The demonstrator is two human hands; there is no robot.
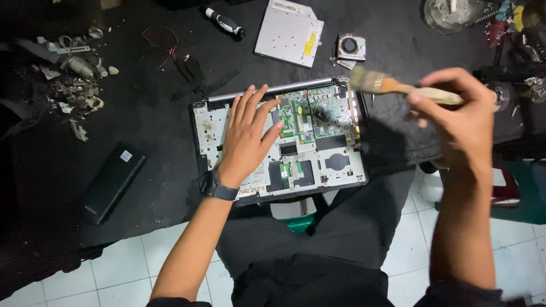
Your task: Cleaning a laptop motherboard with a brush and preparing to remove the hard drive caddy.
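An opened laptop base [341, 165] lies on the black table, its green circuit board [310, 116] exposed at the upper right. My left hand [247, 133] rests flat on the silver inner frame, fingers spread, just left of the board; a dark watch sits on its wrist. My right hand [455, 111] grips the wooden handle of a paintbrush [387, 85]. Its blurred bristles hang over the laptop's top right corner.
Behind the laptop lie a silver optical drive [290, 34], a small cooling fan [350, 46] and a screwdriver [224, 23]. A black battery pack [114, 179] sits at the left, a pile of small scraps [77, 79] at the far left, a glass jar [449, 14] at top right.
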